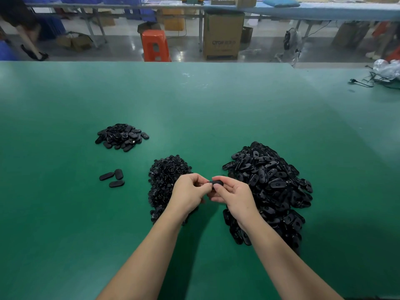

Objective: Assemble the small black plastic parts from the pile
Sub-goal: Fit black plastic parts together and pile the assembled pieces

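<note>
Both hands (213, 192) pinch one black part (217, 182) between them.

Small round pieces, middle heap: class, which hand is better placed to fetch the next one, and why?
Probably the left hand. It hovers directly over the heap of small round pieces, while the right hand pinches the oval part and sits beside the big oval pile.

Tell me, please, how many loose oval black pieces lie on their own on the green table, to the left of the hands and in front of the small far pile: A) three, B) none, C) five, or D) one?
A: three loose oval pieces lie flat together on the green table, apart from the small far pile and left of the left hand.
</note>
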A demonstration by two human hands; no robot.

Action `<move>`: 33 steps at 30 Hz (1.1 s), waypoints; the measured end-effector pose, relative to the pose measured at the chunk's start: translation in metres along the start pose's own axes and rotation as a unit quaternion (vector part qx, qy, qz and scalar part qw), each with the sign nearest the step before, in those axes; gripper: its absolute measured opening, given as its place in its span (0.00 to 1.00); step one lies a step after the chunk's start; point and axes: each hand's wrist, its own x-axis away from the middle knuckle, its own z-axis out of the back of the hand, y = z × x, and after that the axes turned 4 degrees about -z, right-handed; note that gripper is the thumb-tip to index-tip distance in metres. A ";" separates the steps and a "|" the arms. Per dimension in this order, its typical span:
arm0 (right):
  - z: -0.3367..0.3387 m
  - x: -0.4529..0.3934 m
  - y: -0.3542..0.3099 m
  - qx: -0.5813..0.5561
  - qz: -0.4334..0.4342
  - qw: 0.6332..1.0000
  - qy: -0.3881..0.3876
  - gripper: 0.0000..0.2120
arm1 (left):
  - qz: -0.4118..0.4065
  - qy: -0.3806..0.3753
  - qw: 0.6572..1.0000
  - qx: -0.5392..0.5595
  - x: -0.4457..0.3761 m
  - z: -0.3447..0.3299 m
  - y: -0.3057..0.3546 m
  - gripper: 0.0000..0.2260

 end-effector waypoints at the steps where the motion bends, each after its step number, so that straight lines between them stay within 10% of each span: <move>1: 0.000 0.000 0.000 -0.001 -0.002 1.000 -0.001 0.10 | -0.001 0.000 1.000 -0.005 0.000 0.000 0.000 0.04; 27: -0.001 -0.009 0.004 0.090 0.010 0.996 0.001 0.10 | -0.049 -0.039 0.996 -0.065 0.000 0.007 -0.003 0.03; 33: 0.004 -0.009 -0.001 0.247 0.030 0.968 0.036 0.12 | -0.012 0.133 0.984 -0.118 -0.008 0.055 -0.028 0.02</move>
